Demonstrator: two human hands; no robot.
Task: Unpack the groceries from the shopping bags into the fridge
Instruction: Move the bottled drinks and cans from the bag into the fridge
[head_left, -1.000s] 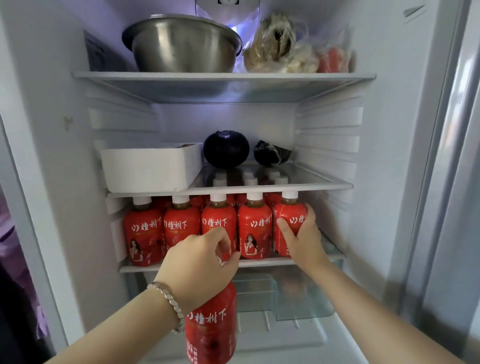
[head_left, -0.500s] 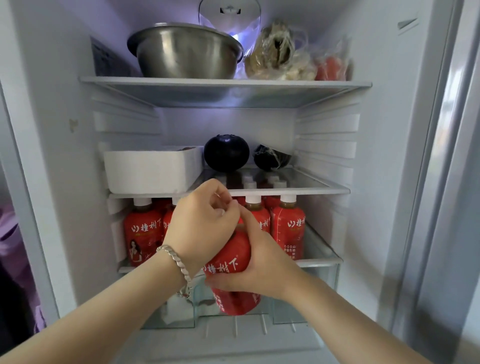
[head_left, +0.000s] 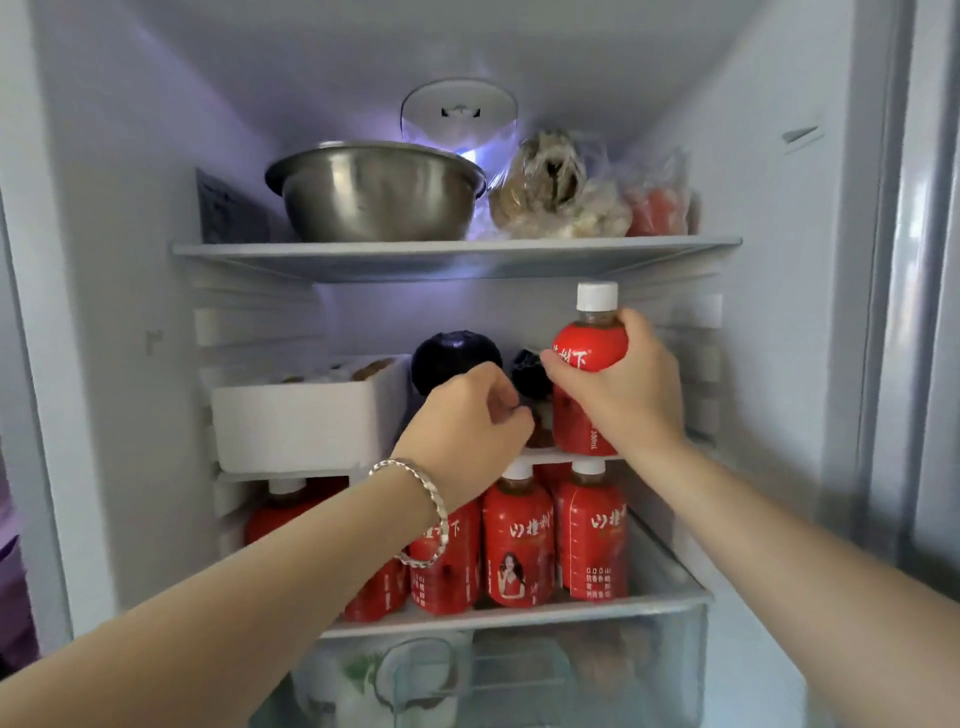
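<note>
White foam box (head_left: 306, 415) stands at the left of the middle shelf (head_left: 550, 457). Left grip (head_left: 467, 431), fingers curled with nothing visible in it, hovers before a dark purple aubergine (head_left: 452, 356). Right grip (head_left: 631, 387) wraps a red drink bottle (head_left: 587, 348), upright at the shelf's right front edge, above the lower-shelf bottles (head_left: 519, 545).

Looks like a home: open household fridge (head_left: 130, 270) w/ glass shelves. Stocked w/ domestic stuff, i.e. steel bowl (head_left: 379, 200) & knotted plastic food bags (head_left: 561, 202) on the top shelf, white box (head_left: 306, 421) & eggplant (head_left: 449, 356) mid-shelf, red drink bottles (head_left: 519, 551) below, clear veg drawer (head_left: 519, 680) at bottom.
</note>
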